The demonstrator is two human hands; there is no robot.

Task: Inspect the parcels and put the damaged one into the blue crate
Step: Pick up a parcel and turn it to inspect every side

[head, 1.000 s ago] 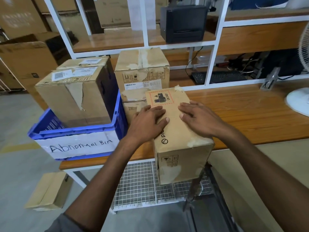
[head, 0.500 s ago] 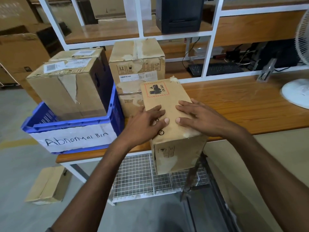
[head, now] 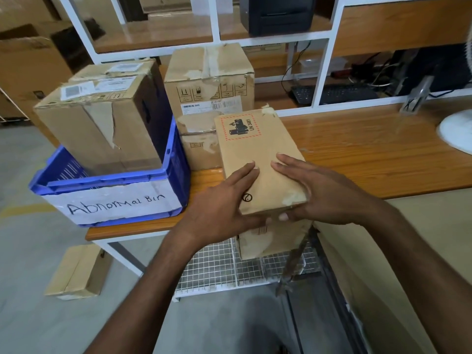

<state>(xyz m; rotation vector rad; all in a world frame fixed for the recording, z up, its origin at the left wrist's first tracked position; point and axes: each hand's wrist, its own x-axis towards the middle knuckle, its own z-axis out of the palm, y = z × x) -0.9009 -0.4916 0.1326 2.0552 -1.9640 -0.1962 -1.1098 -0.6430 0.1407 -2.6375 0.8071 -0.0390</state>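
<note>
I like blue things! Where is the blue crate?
In the head view, the blue crate stands at the table's left end, just left of the UN 3481 parcel, with a big cardboard box inside.

Left hand, right hand, thumbs hooked

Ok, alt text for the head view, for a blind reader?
The left hand and right hand hold the near end of a brown parcel labelled UN 3481 at the front edge of the table. Beside it, a blue crate marked Abnormal Bin holds a torn cardboard box.
</note>
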